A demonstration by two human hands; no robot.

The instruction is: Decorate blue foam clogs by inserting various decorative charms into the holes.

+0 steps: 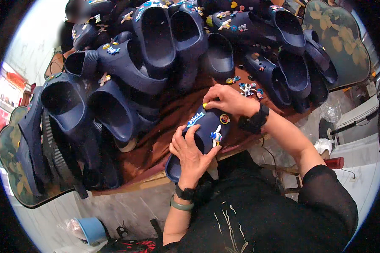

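Note:
A navy clog lies at the table's near edge, its toe pointing away from me. My left hand grips it by the sides of its opening. At the toe, my right hand pinches a small yellow charm against the clog's upper; the fingers partly hide it. Also on the upper are a blue-and-white letter strip, a round dark charm with a yellow rim, and a white figure charm with blue parts. Loose charms lie just beyond my right hand.
Navy clogs are heaped along the left and back, many with charms. More clogs stand at the right. A brown cloth covers the table. Floral-patterned chair backs flank it. A blue bucket stands on the floor at lower left.

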